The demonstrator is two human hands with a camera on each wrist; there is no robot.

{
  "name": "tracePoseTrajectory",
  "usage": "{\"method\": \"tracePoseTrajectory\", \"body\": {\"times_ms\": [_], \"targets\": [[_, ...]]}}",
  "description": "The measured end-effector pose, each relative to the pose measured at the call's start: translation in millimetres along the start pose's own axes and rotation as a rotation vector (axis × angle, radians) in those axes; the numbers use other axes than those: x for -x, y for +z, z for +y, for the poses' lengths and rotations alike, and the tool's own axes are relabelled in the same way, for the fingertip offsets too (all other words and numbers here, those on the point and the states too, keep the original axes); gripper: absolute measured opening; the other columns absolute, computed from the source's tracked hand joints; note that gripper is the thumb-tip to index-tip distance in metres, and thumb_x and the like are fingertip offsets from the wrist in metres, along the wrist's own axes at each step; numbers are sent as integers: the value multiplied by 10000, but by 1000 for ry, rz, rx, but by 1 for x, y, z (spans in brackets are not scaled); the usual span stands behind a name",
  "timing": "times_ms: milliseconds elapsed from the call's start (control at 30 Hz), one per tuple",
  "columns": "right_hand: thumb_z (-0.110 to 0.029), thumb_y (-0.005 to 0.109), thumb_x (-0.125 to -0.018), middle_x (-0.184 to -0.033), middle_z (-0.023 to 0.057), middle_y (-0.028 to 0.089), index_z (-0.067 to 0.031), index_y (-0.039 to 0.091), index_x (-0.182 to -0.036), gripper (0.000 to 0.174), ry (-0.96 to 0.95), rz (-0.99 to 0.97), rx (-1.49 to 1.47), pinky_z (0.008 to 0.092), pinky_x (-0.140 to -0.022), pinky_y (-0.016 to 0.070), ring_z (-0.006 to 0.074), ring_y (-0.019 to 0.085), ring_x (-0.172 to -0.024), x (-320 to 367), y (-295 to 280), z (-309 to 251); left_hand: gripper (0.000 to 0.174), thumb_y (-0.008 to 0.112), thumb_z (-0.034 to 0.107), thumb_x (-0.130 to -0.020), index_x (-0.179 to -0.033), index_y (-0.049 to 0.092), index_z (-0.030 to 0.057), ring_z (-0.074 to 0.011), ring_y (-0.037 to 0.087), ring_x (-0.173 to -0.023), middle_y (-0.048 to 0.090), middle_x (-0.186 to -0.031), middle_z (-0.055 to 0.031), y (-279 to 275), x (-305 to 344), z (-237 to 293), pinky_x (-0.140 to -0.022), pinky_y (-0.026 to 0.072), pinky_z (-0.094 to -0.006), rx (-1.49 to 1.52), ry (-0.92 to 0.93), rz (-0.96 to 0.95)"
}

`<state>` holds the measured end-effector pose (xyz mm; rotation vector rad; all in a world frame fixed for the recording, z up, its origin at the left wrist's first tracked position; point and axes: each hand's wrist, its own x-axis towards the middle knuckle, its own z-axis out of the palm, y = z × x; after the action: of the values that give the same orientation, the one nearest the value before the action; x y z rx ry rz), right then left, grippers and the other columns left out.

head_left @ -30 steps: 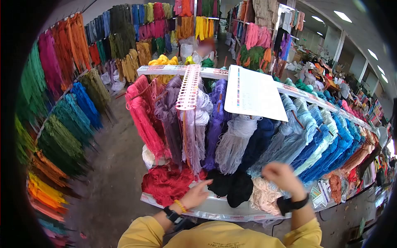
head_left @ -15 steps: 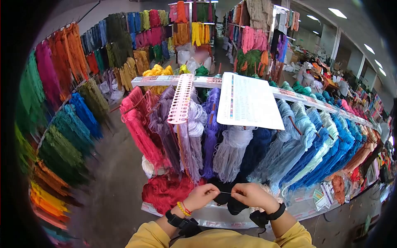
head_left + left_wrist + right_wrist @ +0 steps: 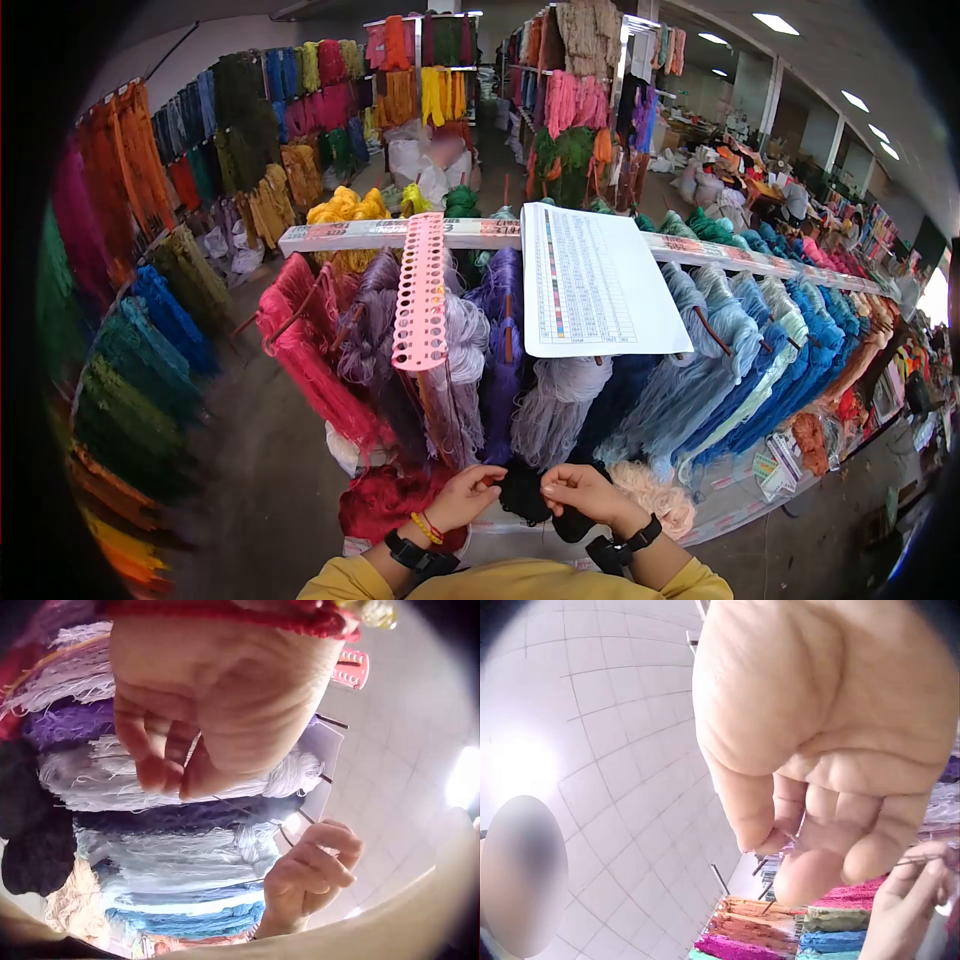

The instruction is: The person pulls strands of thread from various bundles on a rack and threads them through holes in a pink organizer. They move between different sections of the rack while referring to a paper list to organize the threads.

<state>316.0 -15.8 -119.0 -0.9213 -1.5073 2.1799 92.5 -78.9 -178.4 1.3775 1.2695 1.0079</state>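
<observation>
The left hand (image 3: 462,500) is pinching a thin thread (image 3: 913,860) between thumb and fingertips, and the right hand (image 3: 592,495) is closing its own thumb and finger on what appears to be thread as well; the head view is too coarse to tell whether one length is running between them. Both hands are hovering near each other, fingertips facing, over a black hank (image 3: 523,494) that is lying on the desk (image 3: 725,510). A yellow bracelet (image 3: 419,524) is circling the left wrist, and dark straps (image 3: 403,550) are wrapping both wrists. Beside the left hand a deep-red hank (image 3: 385,505) is lying bunched; beyond the right hand a pale peach hank (image 3: 658,497) is resting. Ahead, violet yarn (image 3: 500,365), lavender yarn (image 3: 560,405) and light-blue yarn (image 3: 690,390) are hanging in a row. A pink card (image 3: 419,300) with punched holes and a printed white sheet (image 3: 655,300) are lying across the white beam (image 3: 480,233) above. Farther out, racks of many-coloured yarn (image 3: 140,160) are standing on the left.
</observation>
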Motion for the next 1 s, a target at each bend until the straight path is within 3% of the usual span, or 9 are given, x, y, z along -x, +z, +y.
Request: {"method": "tracePoseTrajectory", "body": {"times_ms": [100, 167, 233, 333, 433, 633, 833, 933, 1000], "targets": [[-165, 530, -887, -784, 18, 572, -5, 564, -957, 177, 4, 60, 127, 188, -609, 444, 62, 527, -663, -20, 5, 4, 305, 565, 71, -838, -1139, 536, 31, -56, 529, -719, 567, -899, -26, -2, -16, 17, -621, 431, -191, 175, 80, -98], [-122, 522, -885, -796, 25, 579, 2, 568, -984, 165, 1, 62, 99, 197, -641, 470, 71, 543, -685, -33, 6, 12, 297, 568, 69, -838, -1126, 536, 4, -68, 552, -720, 596, -872, -39, -3, -24, 20, -632, 457, -203, 45, 116, -148], [-128, 519, -888, -799, 28, 583, 7, 564, -990, 175, -11, 107, 65, 189, -619, 459, 63, 534, -669, -43, 8, 17, 255, 582, 81, -833, -1072, 570, -7, -68, 564, -683, 612, -845, -54, 0, -31, 15, -606, 461, -203, 105, 114, -92], [-115, 518, -885, -803, 33, 588, 17, 563, -991, 175, -13, 142, 99, 195, -616, 465, 65, 540, -671, -53, 4, 20, 188, 598, 93, -825, -979, 610, -14, -69, 573, -643, 625, -770, -61, -3, -39, 12, -569, 463, -207, -64, 211, 33], [-107, 521, -879, -806, 36, 591, 22, 561, -989, 174, -7, 167, 44, 195, -618, 465, 69, 546, -673, -61, 3, 19, 139, 610, 108, -818, -884, 631, -13, -73, 583, -625, 628, -712, -54, -5, -42, 13, -554, 465, -207, -9, 98, 78], [-116, 546, -864, -809, 33, 593, 23, 554, -990, 187, -43, 194, 36, 188, -618, 456, 65, 543, -680, -76, 3, 20, 143, 613, 153, -812, -832, 618, 11, -107, 594, -608, 622, -709, -75, -15, -48, 17, -538, 466, -241, -151, 78, 119], [-113, 620, -792, -786, 37, 568, -26, 608, -976, 204, -301, 316, 540, 216, -591, 434, 91, 533, -641, -80, 5, 14, 164, 600, 154, -837, -871, 605, -7, -56, 552, -596, 597, -683, -11, -17, -50, 5, -523, 434, -195, 126, -63, 59], [-104, 633, -765, -741, 58, 524, -48, 644, -905, 151, -379, 326, 634, 237, -569, 427, 131, 530, -618, -80, 8, 3, 157, 584, 150, -850, -894, 597, -1, -64, 554, -630, 599, -734, -14, -22, -51, 3, -553, 446, -193, 328, -241, -2], [-102, 633, -766, -735, 56, 520, -48, 645, -891, 137, -422, 319, 646, 237, -561, 423, 131, 523, -607, -81, 9, -1, 155, 577, 144, -855, -909, 589, -1, -69, 553, -642, 597, -751, -21, -25, -52, 1, -568, 453, -197, 401, -260, -22]]}}
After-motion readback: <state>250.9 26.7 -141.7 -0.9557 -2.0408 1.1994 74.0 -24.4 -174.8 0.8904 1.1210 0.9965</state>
